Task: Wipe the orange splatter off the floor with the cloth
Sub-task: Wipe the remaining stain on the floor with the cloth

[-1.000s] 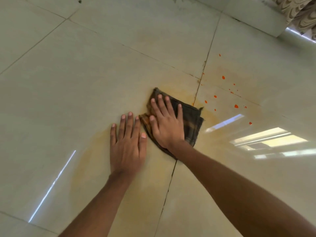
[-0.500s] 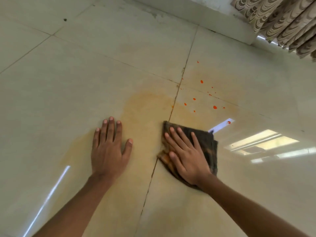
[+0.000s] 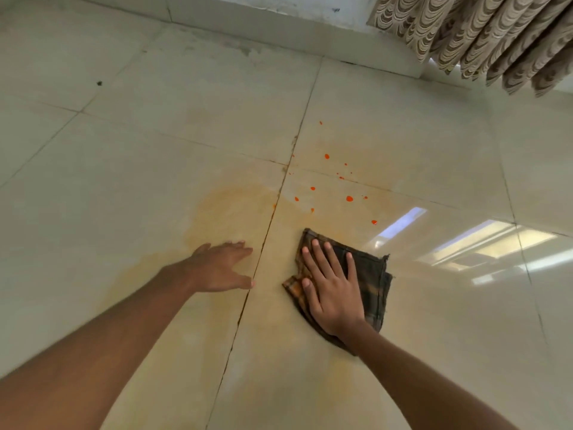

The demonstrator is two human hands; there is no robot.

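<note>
A dark checked cloth (image 3: pixel 369 274), folded, lies flat on the cream floor tiles. My right hand (image 3: pixel 331 290) presses on it with straight, spread fingers. Several small orange drops (image 3: pixel 349 198) dot the tiles just beyond the cloth, around the joint where the tiles meet. A pale orange smear (image 3: pixel 229 209) spreads over the tile to the left of the cloth. My left hand (image 3: pixel 220 268) is left of the tile joint with straight fingers, low over the smeared floor; whether it touches the floor I cannot tell.
A wall skirting (image 3: pixel 279 29) runs along the far edge of the floor. A patterned beige curtain (image 3: pixel 483 35) hangs at the top right. Bright window reflections (image 3: pixel 483 246) shine on the tiles to the right of the cloth.
My right hand has slid the cloth from beside the drops toward me and to the right. My left hand has lifted from its flat rest and shifted right, toward the tile joint.
</note>
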